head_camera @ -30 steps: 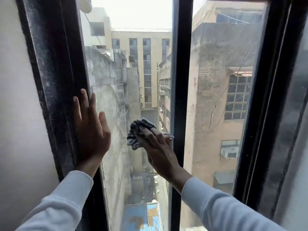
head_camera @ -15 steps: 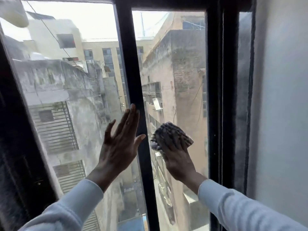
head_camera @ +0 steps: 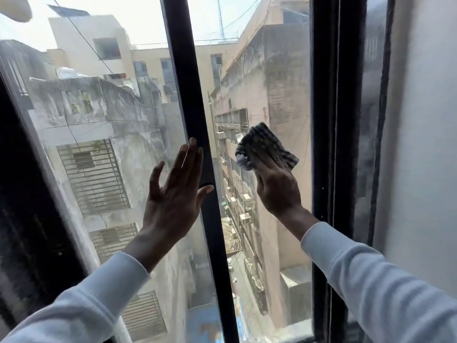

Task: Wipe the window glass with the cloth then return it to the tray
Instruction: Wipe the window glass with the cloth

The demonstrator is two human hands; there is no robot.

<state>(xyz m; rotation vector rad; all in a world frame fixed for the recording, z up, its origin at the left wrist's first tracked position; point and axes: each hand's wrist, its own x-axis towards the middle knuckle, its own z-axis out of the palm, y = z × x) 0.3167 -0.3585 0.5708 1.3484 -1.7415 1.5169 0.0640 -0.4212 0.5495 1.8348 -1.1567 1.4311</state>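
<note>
Right hand [head_camera: 278, 188] fingers hidden under cloth [head_camera: 265, 147]; both sleeves cut off at bottom edge.

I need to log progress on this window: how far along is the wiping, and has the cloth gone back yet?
Done: nothing can be confirmed; the left pane looks hazy. In hand: the right hand presses the striped cloth against the right pane, while the left hand lies open and flat at the centre mullion. Left: finish wiping, then return the cloth to the tray, which is not in view.
</note>
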